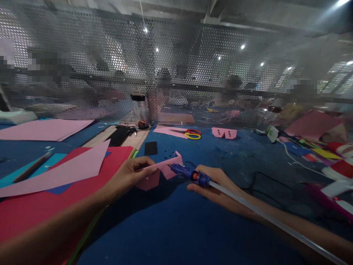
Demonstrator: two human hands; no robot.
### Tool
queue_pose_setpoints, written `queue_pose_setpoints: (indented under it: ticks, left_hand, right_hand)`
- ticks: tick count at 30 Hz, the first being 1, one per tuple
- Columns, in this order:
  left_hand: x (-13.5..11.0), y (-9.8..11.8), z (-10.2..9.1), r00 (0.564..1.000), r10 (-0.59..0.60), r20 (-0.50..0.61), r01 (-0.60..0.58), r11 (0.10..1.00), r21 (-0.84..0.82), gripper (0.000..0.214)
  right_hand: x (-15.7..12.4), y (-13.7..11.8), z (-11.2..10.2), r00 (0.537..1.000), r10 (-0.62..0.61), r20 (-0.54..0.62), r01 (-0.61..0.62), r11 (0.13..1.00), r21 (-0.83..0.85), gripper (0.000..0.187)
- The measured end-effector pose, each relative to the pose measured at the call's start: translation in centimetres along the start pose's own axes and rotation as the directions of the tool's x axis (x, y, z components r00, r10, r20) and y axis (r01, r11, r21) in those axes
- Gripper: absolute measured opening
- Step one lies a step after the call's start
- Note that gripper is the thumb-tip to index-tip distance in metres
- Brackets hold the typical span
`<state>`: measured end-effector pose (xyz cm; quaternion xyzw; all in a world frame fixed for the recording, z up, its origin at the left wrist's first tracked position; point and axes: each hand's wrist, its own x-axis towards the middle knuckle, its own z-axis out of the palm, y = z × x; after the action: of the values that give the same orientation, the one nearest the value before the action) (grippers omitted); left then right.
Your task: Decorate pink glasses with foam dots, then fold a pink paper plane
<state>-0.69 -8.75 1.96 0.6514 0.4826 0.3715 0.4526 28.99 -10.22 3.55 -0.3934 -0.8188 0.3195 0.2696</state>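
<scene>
My left hand pinches a folded pink paper piece between thumb and fingers, above the blue table. My right hand is wrapped round a blue hot glue gun, and a long clear glue stick runs out of its back toward the lower right. The gun's nozzle points left and meets or nearly meets the paper's right part; whether it touches I cannot tell. Beyond the hands lie scissors with red and yellow handles, partly on a pink paper strip, and a pink cutout with black dots.
At left are red sheets, a pink sheet and a pencil-like stick. A small black square lies ahead. Jars stand by the perforated metal screen. Coloured scraps and a dark cord are at right.
</scene>
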Motion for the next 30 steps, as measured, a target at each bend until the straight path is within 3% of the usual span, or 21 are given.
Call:
queue_pose_setpoints:
  ticks: [7, 14, 26, 30]
  left_hand:
    - [-0.05, -0.03, -0.01, 1.000, -0.025, -0.002, 0.025, 1.000, 0.010, 0.036]
    - [-0.09, 0.07, 0.03, 1.000, -0.022, 0.000, 0.022, 1.000, 0.005, 0.034]
    - [-0.05, -0.11, -0.08, 1.000, 0.000, 0.001, 0.000, 0.999, 0.033, 0.035]
    - [-0.13, -0.08, -0.04, 1.000, -0.012, 0.008, 0.012, 1.000, 0.009, 0.035]
  right_hand:
    - [-0.17, 0.36, 0.12, 0.999, 0.038, 0.022, -0.039, 0.999, 0.036, 0.034]
    - [-0.04, 0.24, 0.09, 1.000, -0.008, -0.022, 0.007, 1.000, -0.015, 0.036]
    - [-0.09, -0.24, -0.08, 0.997, 0.075, -0.005, -0.075, 0.997, -0.014, 0.038]
    - [-0.03, 0.14, 0.05, 0.999, 0.036, -0.008, -0.036, 0.999, -0.032, 0.038]
